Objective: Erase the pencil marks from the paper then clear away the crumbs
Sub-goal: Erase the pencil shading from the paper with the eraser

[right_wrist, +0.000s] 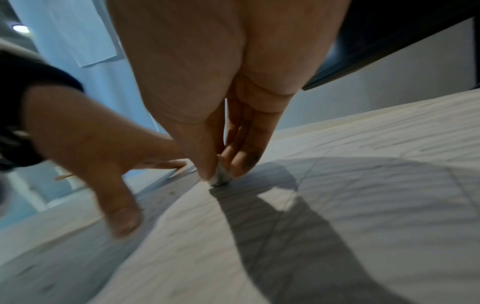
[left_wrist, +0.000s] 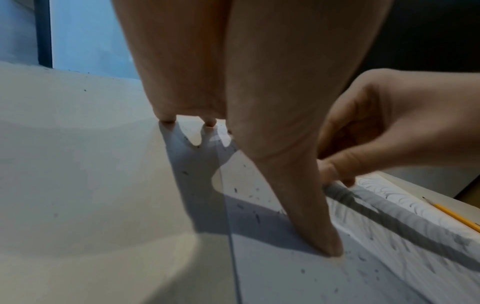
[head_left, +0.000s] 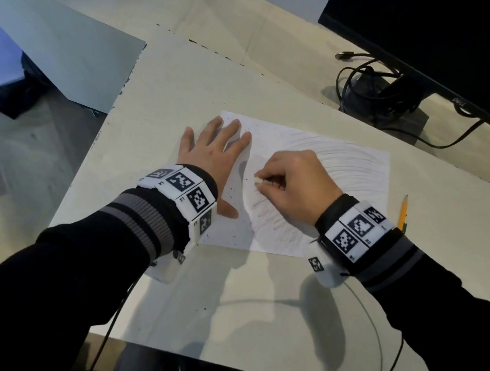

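No containers in view, just the paper [head_left: 312, 192] lying flat on the tabletop [head_left: 255, 307], its right edge just beside a yellow pencil [head_left: 403, 212]. Left hand [head_left: 213, 158] is lying palm down with fingers spread, pressing the paper's left edge, thumb on the sheet near its front-left corner. Right hand [head_left: 295, 187] is curling knuckles up over the middle of the sheet, thumb and fingers pinching a small white eraser [head_left: 258, 181] whose tip is touching the paper; right wrist view shows the greyed tip [right_wrist: 221, 178] on the sheet. Pencil marks [head_left: 357, 167] are covering the right half; dark crumbs [head_left: 232, 196] are sitting scattered over the left part. Monitor [head_left: 448, 49] and cables [head_left: 369, 86] are sitting at the back-right corner.
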Demonstrator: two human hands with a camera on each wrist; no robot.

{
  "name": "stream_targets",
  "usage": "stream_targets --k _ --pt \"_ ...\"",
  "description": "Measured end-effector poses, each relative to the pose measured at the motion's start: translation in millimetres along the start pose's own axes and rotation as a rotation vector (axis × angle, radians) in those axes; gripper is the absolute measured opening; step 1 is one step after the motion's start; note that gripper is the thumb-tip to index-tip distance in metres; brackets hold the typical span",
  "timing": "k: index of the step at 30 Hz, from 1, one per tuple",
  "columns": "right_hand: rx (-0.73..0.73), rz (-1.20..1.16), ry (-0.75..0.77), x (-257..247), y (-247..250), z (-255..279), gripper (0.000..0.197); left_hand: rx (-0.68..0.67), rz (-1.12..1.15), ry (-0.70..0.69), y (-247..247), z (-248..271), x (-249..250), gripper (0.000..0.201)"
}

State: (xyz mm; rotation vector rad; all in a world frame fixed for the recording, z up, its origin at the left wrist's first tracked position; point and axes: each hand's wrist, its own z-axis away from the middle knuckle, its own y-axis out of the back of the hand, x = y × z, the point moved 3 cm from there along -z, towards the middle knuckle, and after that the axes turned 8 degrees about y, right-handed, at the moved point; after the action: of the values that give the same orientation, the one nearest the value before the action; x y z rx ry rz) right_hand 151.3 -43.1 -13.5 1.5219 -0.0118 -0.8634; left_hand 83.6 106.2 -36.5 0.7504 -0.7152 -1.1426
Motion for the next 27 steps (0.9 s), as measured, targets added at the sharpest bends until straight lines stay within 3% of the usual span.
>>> stream_targets --k 2,7,11,16,20,25,27 --pt "-0.067 -0.012 0.025 -5.0 -2.3 3.6 0.009 0.004 -0.003 -0.001 -0.4 0.1 0.8 0.140" --pt "0.044 0.004 -0.028 0.4 0.4 0.9 0.010 0.003 -0.005 -0.002 -0.6 -0.9 0.5 0.140" --pt "-0.071 -0.042 0.004 -11.2 -10.6 15.9 0.007 0.017 0.005 -0.005 -1.9 -1.6 0.3 0.141" --pt "0.042 -0.009 -0.047 -6.6 -6.1 12.3 0.008 0.022 -0.002 -0.003 -1.9 -1.6 0.4 0.140" --pt "-0.110 -0.043 0.007 -18.0 -14.6 22.5 0.002 0.039 0.006 -0.013 -2.9 -2.6 -0.7 0.141" --pt "0.032 -0.034 -0.059 -8.3 -7.7 18.9 0.004 0.043 0.016 -0.010 -4.8 -3.3 -1.2 0.141" --pt "-0.031 -0.063 0.003 -16.4 -15.4 27.2 0.005 0.056 0.016 -0.017 -5.6 -3.0 -1.5 0.140"
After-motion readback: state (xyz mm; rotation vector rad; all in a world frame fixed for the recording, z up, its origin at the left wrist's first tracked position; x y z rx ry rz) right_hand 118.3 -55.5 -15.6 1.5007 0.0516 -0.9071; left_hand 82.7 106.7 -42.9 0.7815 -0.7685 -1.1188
